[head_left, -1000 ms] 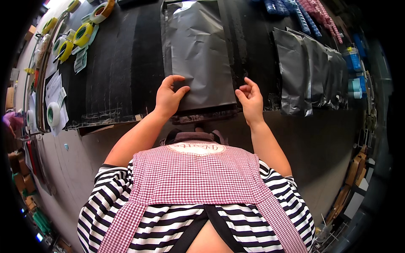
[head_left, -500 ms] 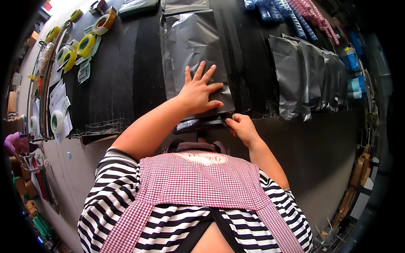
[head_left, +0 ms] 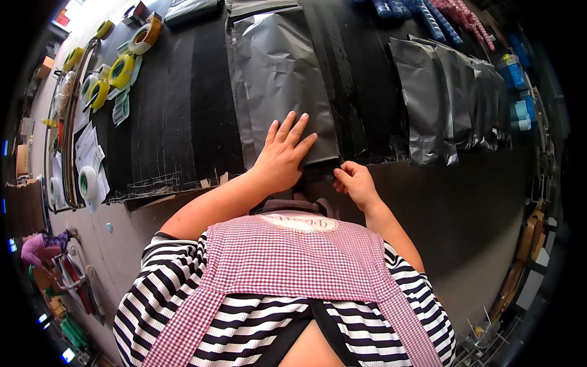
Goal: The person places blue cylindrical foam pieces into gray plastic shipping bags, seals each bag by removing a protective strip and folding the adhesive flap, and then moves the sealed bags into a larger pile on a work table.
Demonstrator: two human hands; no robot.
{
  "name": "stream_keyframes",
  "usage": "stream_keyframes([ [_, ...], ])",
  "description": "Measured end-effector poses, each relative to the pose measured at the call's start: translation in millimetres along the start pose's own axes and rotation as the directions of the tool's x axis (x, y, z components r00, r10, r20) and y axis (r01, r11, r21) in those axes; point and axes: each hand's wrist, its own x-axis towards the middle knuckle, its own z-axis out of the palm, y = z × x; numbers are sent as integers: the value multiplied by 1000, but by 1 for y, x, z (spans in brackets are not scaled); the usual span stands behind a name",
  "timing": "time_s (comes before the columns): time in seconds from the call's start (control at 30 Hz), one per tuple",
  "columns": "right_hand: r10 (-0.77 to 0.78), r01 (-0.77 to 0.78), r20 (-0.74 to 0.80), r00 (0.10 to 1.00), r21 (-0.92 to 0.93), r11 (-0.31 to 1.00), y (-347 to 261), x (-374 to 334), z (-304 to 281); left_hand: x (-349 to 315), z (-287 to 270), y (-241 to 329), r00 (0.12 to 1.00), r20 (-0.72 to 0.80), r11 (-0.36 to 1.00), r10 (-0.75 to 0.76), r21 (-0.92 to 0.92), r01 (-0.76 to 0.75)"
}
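Note:
A grey plastic mailer bag (head_left: 278,73) lies flat on the black work table (head_left: 183,122), its near end at the table's front edge. My left hand (head_left: 282,156) presses flat on the bag's lower part with the fingers spread. My right hand (head_left: 354,182) pinches the bag's near edge at the table front, thumb and fingers closed on it. What exactly it pinches is partly hidden by the hand.
A row of several more grey bags (head_left: 452,98) lies to the right. Rolls of yellow and clear tape (head_left: 122,70) and paper labels (head_left: 85,147) sit at the left. Blue and pink cloth items (head_left: 428,15) lie at the far edge. Grey floor (head_left: 477,208) is to the right.
One second ago both hands held the bag's near edge. My left hand then moved up onto the bag and spread flat; my right hand closed on the near edge.

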Motion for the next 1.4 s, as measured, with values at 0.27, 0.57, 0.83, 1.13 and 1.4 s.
stream_keyframes([
  [0.27, -94, 96, 30, 995, -76, 992, 5, 8, -1, 14, 23, -21, 937, -325, 990, 128, 101, -100],
  [0.57, -65, 65, 0, 998, -25, 998, 10, 6, 1, 5, 20, -15, 948, -293, 992, 120, 67, -105],
  [0.83, -58, 58, 161, 985, 2, 998, 7, -2, -18, -7, 17, 14, 935, -239, 946, 261, -130, -297],
  [1.13, -492, 474, 59, 868, -393, 788, 0, -8, -4, 20, 39, 45, 995, 0, 907, -104, -411, 94],
  [1.4, -255, 262, 90, 963, -69, 963, 12, -2, -10, 13, 46, 27, 944, -195, 861, 265, -393, -323],
])
